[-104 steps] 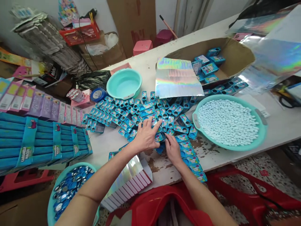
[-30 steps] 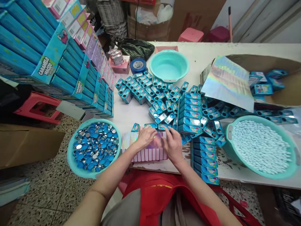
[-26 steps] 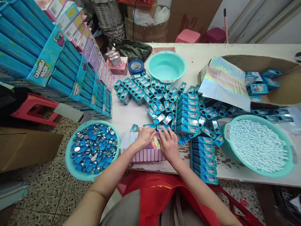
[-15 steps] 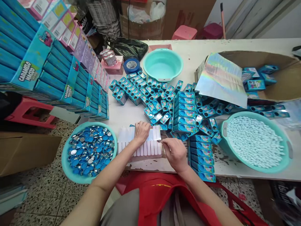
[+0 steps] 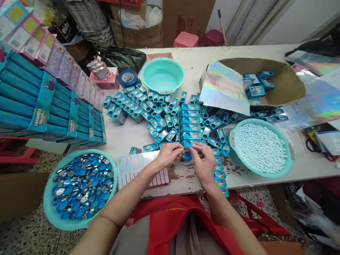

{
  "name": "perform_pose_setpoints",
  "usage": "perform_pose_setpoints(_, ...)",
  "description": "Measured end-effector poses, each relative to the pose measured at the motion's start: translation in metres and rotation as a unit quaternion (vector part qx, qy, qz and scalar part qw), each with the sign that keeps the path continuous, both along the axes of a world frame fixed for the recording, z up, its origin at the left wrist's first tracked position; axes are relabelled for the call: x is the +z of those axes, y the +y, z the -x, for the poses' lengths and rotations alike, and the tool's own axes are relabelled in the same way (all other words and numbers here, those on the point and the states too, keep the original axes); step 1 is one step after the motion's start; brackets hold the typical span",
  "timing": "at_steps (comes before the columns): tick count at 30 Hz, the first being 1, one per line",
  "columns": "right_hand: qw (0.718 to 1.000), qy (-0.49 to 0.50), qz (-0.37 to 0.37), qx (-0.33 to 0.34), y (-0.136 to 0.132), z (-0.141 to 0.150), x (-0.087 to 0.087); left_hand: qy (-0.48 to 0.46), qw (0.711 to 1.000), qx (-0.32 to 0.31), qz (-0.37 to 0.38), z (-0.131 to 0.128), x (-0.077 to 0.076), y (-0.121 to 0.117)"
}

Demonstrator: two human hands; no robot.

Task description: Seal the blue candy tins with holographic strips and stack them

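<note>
My left hand (image 5: pixel 169 155) and my right hand (image 5: pixel 204 162) meet over the table, thumbs and fingertips pinched. Between them stretches a small thin strip (image 5: pixel 187 149), partly covered by the fingers; its kind is hard to make out. Just beyond lies a neat row of blue candy tins (image 5: pixel 190 128), its near end by my fingertips. Under my left forearm rests a shiny sticker sheet (image 5: pixel 132 163) on a stack with narrow white strips (image 5: pixel 160 177). More blue tins (image 5: pixel 220 176) are lined up beside my right wrist, partly hidden.
A teal basin of blue and silver caps (image 5: pixel 82 223) stands left, one of pale blue candies (image 5: pixel 288 166) right, another basin (image 5: pixel 148 83) behind. Loose tins (image 5: pixel 132 106) spread across the table. Stacked display boxes (image 5: pixel 53 109) rise left; a carton (image 5: pixel 294 85) sits back right.
My left hand has left the sticker sheet and come over to my right hand. Both now pinch near the end of the tin row. The view has shifted to the right.
</note>
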State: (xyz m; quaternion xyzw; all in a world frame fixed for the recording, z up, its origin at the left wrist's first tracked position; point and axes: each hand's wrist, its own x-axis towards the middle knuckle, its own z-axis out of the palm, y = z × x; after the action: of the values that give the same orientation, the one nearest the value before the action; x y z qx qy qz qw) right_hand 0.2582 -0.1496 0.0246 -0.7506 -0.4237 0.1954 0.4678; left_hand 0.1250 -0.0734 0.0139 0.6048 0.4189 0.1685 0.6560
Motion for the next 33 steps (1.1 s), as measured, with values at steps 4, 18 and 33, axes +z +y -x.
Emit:
perform_pose_setpoints(4,0.996,-0.080,-0.018,-0.045,0.014,-0.012,-0.014,0.047,0.995,-0.023,-0.089,-0.007,0.002,0.018)
perform_pose_setpoints(18,0.992,0.048,0.032,-0.114,0.029,-0.027,-0.037,0.172,0.950,0.103,-0.241,-0.035,-0.035,-0.041)
perform_pose_setpoints(33,0.920,-0.274,-0.018,0.280,0.013,0.093,-0.080,0.444,0.851,0.006,-0.281,0.111,-0.053,-0.013)
